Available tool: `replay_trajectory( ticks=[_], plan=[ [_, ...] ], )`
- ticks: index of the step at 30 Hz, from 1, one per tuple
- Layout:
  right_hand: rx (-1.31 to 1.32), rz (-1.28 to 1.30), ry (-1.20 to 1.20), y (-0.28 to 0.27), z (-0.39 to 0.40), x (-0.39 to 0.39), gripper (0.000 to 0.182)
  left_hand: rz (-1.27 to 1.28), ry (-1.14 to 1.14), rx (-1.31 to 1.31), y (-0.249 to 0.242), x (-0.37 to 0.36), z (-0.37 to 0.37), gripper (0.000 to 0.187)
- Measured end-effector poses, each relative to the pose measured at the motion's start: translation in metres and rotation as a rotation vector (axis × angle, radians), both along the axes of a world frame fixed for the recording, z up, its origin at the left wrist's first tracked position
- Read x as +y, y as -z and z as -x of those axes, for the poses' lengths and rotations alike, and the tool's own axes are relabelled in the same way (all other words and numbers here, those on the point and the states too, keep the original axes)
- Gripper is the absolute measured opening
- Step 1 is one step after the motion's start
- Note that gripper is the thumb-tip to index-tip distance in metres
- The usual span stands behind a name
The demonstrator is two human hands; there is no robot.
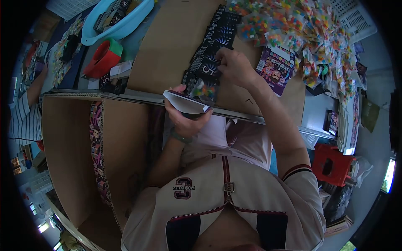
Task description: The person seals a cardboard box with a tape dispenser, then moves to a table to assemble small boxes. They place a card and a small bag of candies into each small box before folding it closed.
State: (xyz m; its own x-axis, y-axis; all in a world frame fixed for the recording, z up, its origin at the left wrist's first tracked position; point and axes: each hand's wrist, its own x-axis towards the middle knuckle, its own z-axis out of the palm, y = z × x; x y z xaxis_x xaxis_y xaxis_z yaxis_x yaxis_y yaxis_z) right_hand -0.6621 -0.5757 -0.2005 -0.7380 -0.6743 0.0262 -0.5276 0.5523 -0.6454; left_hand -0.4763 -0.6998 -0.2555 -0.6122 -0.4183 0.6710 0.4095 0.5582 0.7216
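Note:
My left hand is wrapped round a small card box, its open end showing a white inside. Just beyond the box, a clear bag of colourful candies lies by the table's near edge. My right hand is closed, fingertips pinching at a black printed packet in a long overlapping row. These packets run away from me across a cardboard sheet. To the right of that hand lies a flat purple printed box.
Many small candy bags are heaped at the back right. A light blue basin holds black packets, with a red and green tape roll nearby. A large open carton stands at my left, a red stool at right. Another person's arm shows far left.

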Motion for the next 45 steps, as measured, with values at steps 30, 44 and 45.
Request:
replay_trajectory(
  ticks=[30, 44, 45],
  plan=[
    [-0.11, 0.473, -0.096, -0.001, -0.09, 0.016, 0.04, 0.116, -0.061, -0.06, -0.007, 0.0, 0.0, 0.113],
    [0.106, 0.466, 0.267, -0.022, -0.067, 0.087, 0.033, -0.107, 0.073, -0.063, -0.013, 0.073, 0.024, 0.104],
    [-0.033, 0.671, 0.357, -0.037, -0.064, 0.095, 0.033, -0.109, 0.069, -0.058, -0.012, 0.072, 0.024, 0.104]
  ],
)
